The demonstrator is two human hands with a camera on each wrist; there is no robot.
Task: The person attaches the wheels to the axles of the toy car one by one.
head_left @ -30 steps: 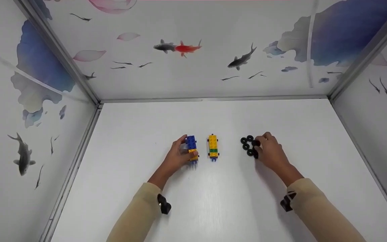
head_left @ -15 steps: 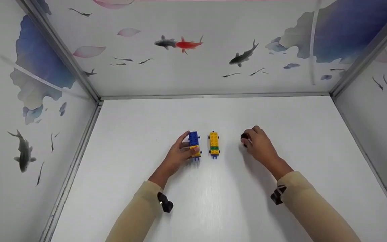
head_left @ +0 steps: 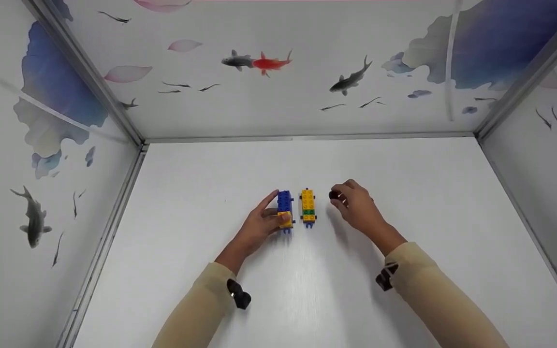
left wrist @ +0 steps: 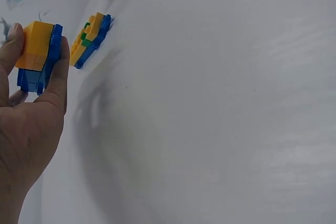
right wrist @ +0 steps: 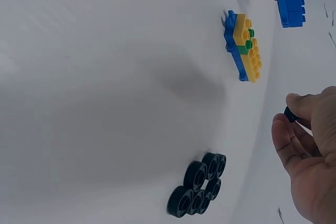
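Observation:
My left hand [head_left: 255, 231] grips a toy car of building bricks [head_left: 285, 205], blue at the far end and yellow at the near one, with small axle stubs along its side. In the left wrist view, the blue base of that car shows between thumb and fingers, lifted off the table. My right hand [head_left: 359, 209] pinches a small black toy wheel [right wrist: 290, 114] between thumb and fingertips, above the table. Between the hands lies a second brick car [head_left: 308, 207], yellow with a green band on a blue base, with bare axle stubs.
Several black toy wheels [right wrist: 196, 176] lie clustered on the white table [head_left: 278, 299]; the right hand hides them in the head view. Printed panels [head_left: 278, 96] with fish enclose the table's back and sides. A small black camera [head_left: 387, 276] sits on the right sleeve.
My right hand has lifted one wheel from the cluster and come leftward with it. My left hand has shifted right with the blue and yellow car, nearer the second car.

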